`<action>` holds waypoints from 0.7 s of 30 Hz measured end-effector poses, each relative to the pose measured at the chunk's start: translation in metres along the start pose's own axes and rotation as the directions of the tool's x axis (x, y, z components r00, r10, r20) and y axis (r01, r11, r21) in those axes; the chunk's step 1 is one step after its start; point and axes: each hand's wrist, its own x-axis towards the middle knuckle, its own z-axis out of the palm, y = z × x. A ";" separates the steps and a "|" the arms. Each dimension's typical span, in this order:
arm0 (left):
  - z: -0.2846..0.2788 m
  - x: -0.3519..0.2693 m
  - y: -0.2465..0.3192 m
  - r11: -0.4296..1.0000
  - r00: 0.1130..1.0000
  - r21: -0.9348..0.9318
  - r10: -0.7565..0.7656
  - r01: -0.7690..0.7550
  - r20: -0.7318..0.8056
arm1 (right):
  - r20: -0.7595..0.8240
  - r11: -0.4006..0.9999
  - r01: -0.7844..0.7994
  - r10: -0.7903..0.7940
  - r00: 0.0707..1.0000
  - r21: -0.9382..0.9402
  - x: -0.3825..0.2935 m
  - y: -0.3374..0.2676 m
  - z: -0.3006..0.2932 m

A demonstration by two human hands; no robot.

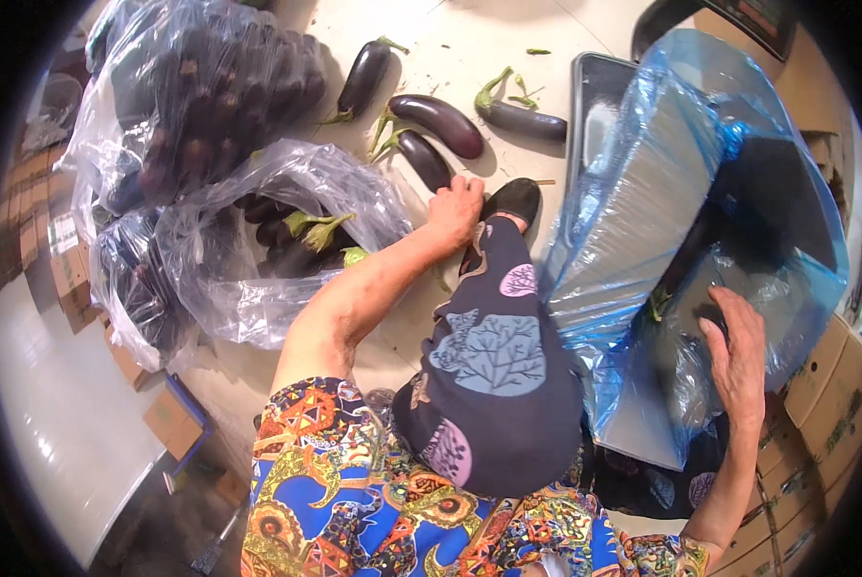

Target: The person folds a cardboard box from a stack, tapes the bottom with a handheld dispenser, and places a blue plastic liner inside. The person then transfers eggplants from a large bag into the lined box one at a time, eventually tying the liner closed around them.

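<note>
My left hand point(457, 213) reaches down beside my dark shoe point(515, 200). Its curled fingers are at the lower end of a dark purple eggplant point(424, 160) on the floor; whether they grip it is hidden. Just behind lies a longer eggplant point(438, 122). On the right, my right hand point(740, 353) hangs over a blue plastic bag point(633, 195), thumb and fingers apart, with nothing held. The bag gapes over a dark crate point(582, 115). Inside the bag, an eggplant with a green stem point(660, 303) shows partly.
An open clear plastic bag point(287, 310) of eggplants stands on the left, with a fuller bag point(207, 101) behind it. Two more eggplants lie loose, one upright in view point(364, 78) and one beside the crate point(525, 121). Cardboard boxes point(828, 382) line the right.
</note>
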 end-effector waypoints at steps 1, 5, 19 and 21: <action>-0.005 -0.003 -0.008 0.994 1.000 -0.111 -0.002 0.003 0.007 | -0.019 1.000 0.015 -0.014 1.000 0.021 0.000 0.000 -0.001; -0.068 -0.013 -0.050 0.894 0.976 -0.431 0.030 -0.123 -0.216 | -0.064 0.997 0.006 -0.001 0.998 0.076 -0.007 0.003 -0.011; -0.270 -0.086 -0.010 0.043 0.956 -0.960 -0.089 -0.278 -0.280 | -0.124 0.806 0.075 -0.003 0.992 0.587 -0.015 -0.018 -0.020; -0.274 -0.088 0.019 0.005 0.973 -0.974 0.046 -0.228 -0.227 | -0.240 0.559 0.163 0.066 0.969 0.813 -0.009 -0.036 -0.017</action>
